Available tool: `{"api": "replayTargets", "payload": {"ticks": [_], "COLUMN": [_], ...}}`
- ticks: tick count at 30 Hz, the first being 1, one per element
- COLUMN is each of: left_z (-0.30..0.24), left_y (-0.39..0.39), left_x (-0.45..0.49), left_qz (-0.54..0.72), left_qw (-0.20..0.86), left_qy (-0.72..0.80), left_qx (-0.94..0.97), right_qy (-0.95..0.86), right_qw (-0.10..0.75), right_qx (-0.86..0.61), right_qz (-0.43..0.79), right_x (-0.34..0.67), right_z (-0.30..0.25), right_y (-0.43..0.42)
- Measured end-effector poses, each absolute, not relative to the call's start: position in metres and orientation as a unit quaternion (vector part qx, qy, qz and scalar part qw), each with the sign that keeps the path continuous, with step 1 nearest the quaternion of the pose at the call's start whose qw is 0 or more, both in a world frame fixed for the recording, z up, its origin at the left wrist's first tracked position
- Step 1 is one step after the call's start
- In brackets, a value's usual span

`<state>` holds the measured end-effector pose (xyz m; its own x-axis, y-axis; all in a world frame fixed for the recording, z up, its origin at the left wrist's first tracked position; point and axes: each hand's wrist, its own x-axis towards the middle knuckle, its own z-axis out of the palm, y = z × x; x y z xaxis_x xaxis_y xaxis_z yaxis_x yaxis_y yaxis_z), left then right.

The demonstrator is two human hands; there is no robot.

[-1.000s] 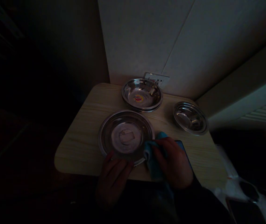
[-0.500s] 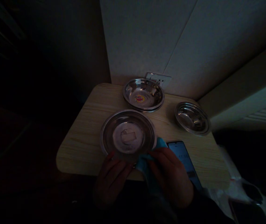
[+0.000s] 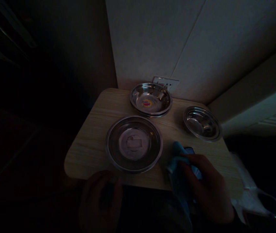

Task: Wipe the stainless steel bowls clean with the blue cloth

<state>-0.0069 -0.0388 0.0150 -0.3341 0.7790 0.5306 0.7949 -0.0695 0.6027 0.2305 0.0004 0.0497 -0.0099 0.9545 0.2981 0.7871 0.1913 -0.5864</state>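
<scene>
A round stainless steel basin (image 3: 134,144) rests on the wooden table, with a pale rectangular mark on its bottom. Below its near left rim is my left hand (image 3: 100,200), dim and apart from the basin; its thumb and fingers are spread with nothing between them. To the right of the basin, my right hand (image 3: 204,184) pinches a blue cloth (image 3: 180,168) that hangs down past the table's front edge. Cloth and hand cover most of a phone (image 3: 189,150) lying beneath them.
Stacked steel basins (image 3: 151,98), the top one bearing a yellow and red sticker, stand at the back near a wall socket (image 3: 166,82). More nested steel bowls (image 3: 202,124) sit at the right. The light wood table (image 3: 84,145) meets the wall behind.
My right hand has moved right with the cloth, off the basin and over the phone. My left hand has come off the basin's near rim, down and to the left.
</scene>
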Motion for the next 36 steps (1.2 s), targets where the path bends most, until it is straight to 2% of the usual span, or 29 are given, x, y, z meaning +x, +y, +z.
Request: {"api": "replayTargets", "payload": {"ticks": [2, 5, 8, 12, 22, 27, 36], "left_z": [0.017, 0.021, 0.029, 0.036, 0.035, 0.037, 0.033], "left_y": [-0.042, -0.040, -0.035, -0.031, -0.029, -0.029, -0.029], "left_x": [-0.002, 0.005, 0.016, 0.034, 0.039, 0.039, 0.036], "left_qz": [-0.460, -0.457, -0.432, -0.448, -0.465, -0.453, -0.449], "left_qw": [-0.142, -0.376, -0.508, -0.558, -0.545, -0.557, -0.545], "left_qy": [-0.748, -0.740, -0.702, -0.675, -0.679, -0.673, -0.684], "left_qx": [-0.457, -0.321, -0.250, -0.177, -0.161, -0.175, -0.186], "right_qy": [-0.694, -0.691, -0.699, -0.720, -0.757, -0.738, -0.782], "right_qw": [0.333, 0.337, 0.340, 0.337, 0.310, 0.285, 0.263], "right_qx": [-0.625, -0.626, -0.616, -0.596, -0.574, -0.610, -0.560], "right_qz": [0.128, 0.130, 0.131, 0.111, 0.030, 0.052, 0.077], "right_x": [0.228, 0.222, 0.212, 0.194, 0.175, 0.190, 0.186], "right_z": [0.049, 0.047, 0.041, 0.037, 0.037, 0.032, 0.035], "right_y": [-0.004, -0.010, -0.015, -0.018, -0.012, 0.016, 0.012]}}
